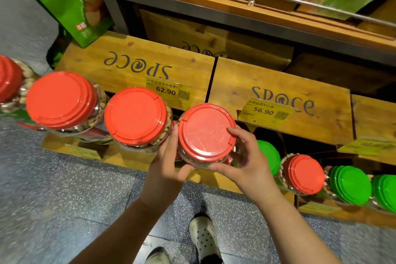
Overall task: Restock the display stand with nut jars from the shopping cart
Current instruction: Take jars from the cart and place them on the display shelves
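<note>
A clear nut jar with a red lid [205, 133] is held between both my hands at the front of the wooden display stand [137, 64]. My left hand [167, 169] grips its left side, and my right hand [246, 161] curls round its right side with a finger on the lid. To its left, two red-lidded nut jars [135, 117] [61, 99] stand in a row, and a third [9, 77] shows at the frame's left edge. The shopping cart is out of view.
Lower right, a red-lidded jar [304, 173] stands among green-lidded jars [350, 184]. Yellow price tags [169, 91] [264, 112] hang on the wooden crates. A green bag [64, 0] stands upper left. My shoes [203, 238] are on the speckled floor.
</note>
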Demonstrator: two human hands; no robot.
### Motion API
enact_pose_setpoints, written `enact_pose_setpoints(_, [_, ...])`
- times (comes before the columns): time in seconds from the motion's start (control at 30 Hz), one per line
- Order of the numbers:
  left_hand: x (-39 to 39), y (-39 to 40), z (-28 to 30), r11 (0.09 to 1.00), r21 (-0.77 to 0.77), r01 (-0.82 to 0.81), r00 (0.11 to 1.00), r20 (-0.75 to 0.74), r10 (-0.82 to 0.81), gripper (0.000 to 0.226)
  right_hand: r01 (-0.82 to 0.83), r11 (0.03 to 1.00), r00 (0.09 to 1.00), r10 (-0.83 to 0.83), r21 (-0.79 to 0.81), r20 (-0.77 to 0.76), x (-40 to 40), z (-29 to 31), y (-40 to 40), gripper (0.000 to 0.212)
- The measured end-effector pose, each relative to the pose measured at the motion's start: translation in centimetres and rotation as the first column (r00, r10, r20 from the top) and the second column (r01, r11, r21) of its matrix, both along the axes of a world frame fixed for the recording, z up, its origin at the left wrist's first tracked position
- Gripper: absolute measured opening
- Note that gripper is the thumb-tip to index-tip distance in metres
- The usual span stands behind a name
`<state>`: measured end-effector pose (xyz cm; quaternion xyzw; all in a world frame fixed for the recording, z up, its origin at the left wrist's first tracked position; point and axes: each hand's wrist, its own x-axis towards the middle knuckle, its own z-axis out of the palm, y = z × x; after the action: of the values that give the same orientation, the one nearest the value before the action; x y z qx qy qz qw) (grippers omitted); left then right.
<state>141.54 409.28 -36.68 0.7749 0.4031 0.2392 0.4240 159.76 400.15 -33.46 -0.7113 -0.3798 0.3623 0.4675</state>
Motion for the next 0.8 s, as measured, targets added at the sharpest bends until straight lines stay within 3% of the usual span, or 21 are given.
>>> enact_pose_setpoints(0.3, [-0.3, -0.3, 0.7, 0.997, -0.075, -0.012, 1.000, -0.026, 0.010, 0.118, -0.001, 0.997, 0.999, 0.004, -0.074, 0.044, -0.2, 0.5, -0.2, 0.084])
enact_pose_setpoints(0.5, [0.1, -1.1, 2.4, 0.992, -0.117, -0.048, 0.986, -0.163, 0.028, 0.121, -0.038, 0.990, 0.989, 0.057, -0.139, 0.136, 0.1, 2.4, -0.7, 0.087])
enact_pose_setpoints(0.67, [-0.3, -2.0, 5.7, 0.985, -0.167, -0.048, 0.970, -0.245, 0.006, 0.129, -0.050, 0.977, 0.982, 0.086, -0.206, 0.170, 0.6, 5.6, -1.9, 0.091])
enact_pose_setpoints(0.8, [-0.8, -3.2, 10.0, 0.979, -0.199, -0.042, 0.964, -0.267, -0.013, 0.124, -0.023, 0.970, 0.983, 0.066, -0.243, 0.172, 0.8, 9.1, -3.9, 0.083])
